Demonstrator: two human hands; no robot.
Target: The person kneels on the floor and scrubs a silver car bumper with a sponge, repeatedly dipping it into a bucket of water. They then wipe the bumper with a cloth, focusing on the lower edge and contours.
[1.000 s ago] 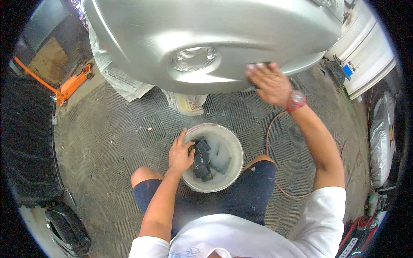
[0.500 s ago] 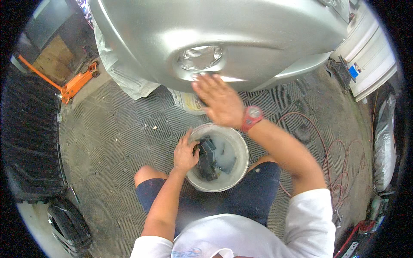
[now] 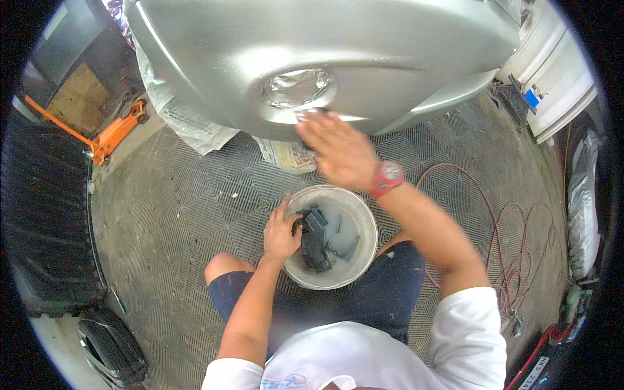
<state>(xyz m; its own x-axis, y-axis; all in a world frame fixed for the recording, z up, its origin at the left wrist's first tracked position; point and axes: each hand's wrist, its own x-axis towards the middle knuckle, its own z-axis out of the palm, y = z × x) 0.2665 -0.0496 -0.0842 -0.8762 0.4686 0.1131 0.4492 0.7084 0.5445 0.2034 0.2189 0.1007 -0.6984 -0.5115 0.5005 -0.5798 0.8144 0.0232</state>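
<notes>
A silver car bumper (image 3: 403, 52) fills the top of the view, with a taped-over round lamp recess (image 3: 296, 88). My right hand (image 3: 339, 151), with a red watch (image 3: 388, 177) on the wrist, lies flat against the bumper just below that recess, and a small dark sanding sheet (image 3: 313, 112) shows under its fingertips. My left hand (image 3: 281, 232) grips the left rim of a white bucket (image 3: 372, 229) standing between my knees. The bucket holds cloudy water and several dark pads (image 3: 316, 244).
Masking paper (image 3: 188, 120) hangs from the bumper's left side, with a paper bundle (image 3: 286, 155) under it. An orange floor jack (image 3: 114, 133) lies far left. A black tyre (image 3: 45, 214) stands at the left. A red hose (image 3: 520, 260) coils on the grated floor at right.
My right hand has slid leftward along the bumper from its right side to just under the lamp recess. My left hand stays on the bucket rim.
</notes>
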